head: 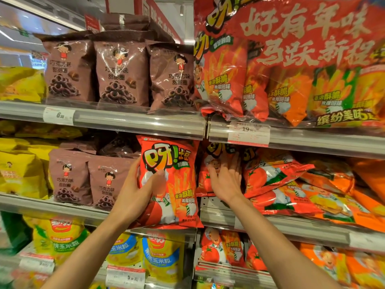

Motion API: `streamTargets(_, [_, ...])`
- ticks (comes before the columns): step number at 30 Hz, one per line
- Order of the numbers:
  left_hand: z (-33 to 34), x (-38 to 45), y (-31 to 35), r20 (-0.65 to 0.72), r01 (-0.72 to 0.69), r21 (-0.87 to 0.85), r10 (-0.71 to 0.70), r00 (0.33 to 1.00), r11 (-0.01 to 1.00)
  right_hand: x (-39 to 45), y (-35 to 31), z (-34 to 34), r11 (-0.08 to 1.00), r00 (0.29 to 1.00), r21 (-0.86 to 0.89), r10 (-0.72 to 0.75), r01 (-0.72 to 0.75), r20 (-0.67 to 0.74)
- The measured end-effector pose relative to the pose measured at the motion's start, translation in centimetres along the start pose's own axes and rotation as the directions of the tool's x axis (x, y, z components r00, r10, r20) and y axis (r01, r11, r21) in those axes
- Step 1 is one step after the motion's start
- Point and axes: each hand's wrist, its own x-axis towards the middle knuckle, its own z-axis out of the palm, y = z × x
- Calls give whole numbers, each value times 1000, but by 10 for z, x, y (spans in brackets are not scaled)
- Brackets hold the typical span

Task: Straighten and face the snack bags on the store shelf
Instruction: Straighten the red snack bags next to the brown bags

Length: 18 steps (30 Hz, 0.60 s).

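My left hand [139,189] grips the left edge of a red snack bag [176,180], thumb across its front. The bag is upright, front facing me, out in front of the middle shelf [302,226]. My right hand [226,180] is spread with fingers apart, pressing on another red bag [205,184] standing further back on that shelf. To the right of it, red and orange bags [281,184] lie tilted and piled over each other.
Brown chocolate-ring bags [91,180] stand to the left on the middle shelf and more [120,69] on the top shelf. Large red multipacks [291,59] fill the top right. Yellow bags [20,170] sit far left. Corn snack bags [160,259] are below. Price tags line the shelf rails.
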Motion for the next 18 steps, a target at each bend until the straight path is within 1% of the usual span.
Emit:
streamTargets(2, [3,-1,-1,3,3,-7,-3,1000,1000,-8,-1,-10,995,999,87,-42,41,7])
streamTargets(4, [9,-2,-1,14,-2,-32,3,1000,999,-17,1,-22,984,988,95,-154,152,7])
streamTargets(5, [14,-2,-2,21,-7,-38,8,1000,999,-21,4,-29,971,972,53,-235,234,-2])
streamTargets(6, [20,-1,-3,30,-13,-36,14,999,999,-26,9,-35,946,946,-29,-325,324,-22])
streamTargets(7, [26,-2,-3,41,-19,-30,21,999,999,-29,15,-40,902,909,-151,-414,404,-46])
streamTargets(8, [33,-2,-3,53,-23,-26,25,998,999,-31,23,-45,849,875,-283,-480,446,-62])
streamTargets(9, [41,-2,-2,63,-25,-29,27,998,999,-32,31,-50,805,860,-395,-506,443,-68])
streamTargets(10, [49,-2,-2,66,-28,-33,30,997,999,-34,38,-56,772,859,-485,-506,411,-76])
streamTargets(12, [65,-2,0,64,-46,-40,48,997,998,-41,54,-65,741,879,-583,-467,334,-91])
streamTargets(15, [88,0,2,103,-53,-51,58,993,997,-47,77,-75,725,891,-631,-440,276,-116])
streamTargets(18, [106,9,8,97,-57,-48,62,993,997,-51,90,-83,753,901,-609,-411,250,-139])
